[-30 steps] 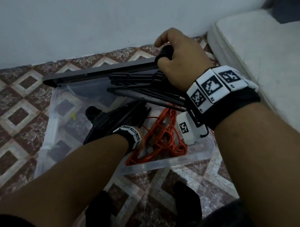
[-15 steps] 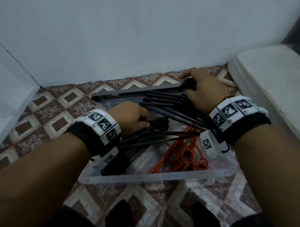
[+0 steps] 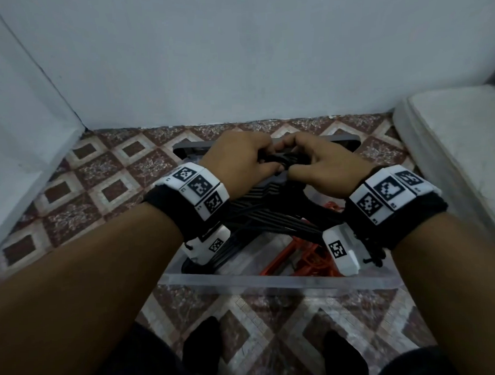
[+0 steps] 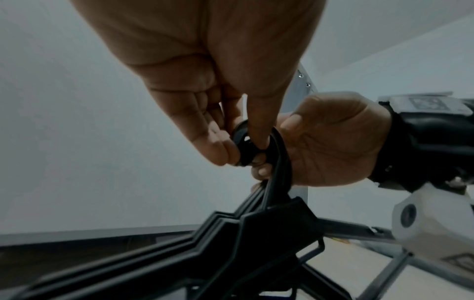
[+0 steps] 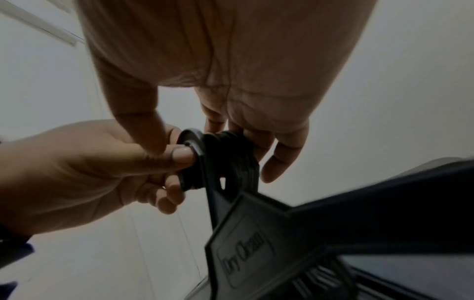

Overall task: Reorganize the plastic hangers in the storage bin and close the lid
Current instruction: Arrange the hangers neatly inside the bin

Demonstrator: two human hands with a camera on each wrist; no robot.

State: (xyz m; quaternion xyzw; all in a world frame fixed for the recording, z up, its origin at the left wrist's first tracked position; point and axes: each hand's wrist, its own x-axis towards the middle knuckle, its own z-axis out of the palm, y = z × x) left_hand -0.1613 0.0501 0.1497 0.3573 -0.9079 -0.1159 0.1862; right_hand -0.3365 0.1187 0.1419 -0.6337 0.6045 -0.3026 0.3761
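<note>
A bin sits on the floor in front of the wall, with its lid behind it, between bin and wall. A mattress lies to the right. Over the bin's far side, the left hand and right hand meet on the hooks of a bunch of hangers, whose bodies reach down into the bin. More hangers lie in the bin's near right part. Two feet stand before the bin.

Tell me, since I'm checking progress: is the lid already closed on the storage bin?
No. In the head view the storage bin is open on top, with black hangers and orange hangers showing inside.
</note>
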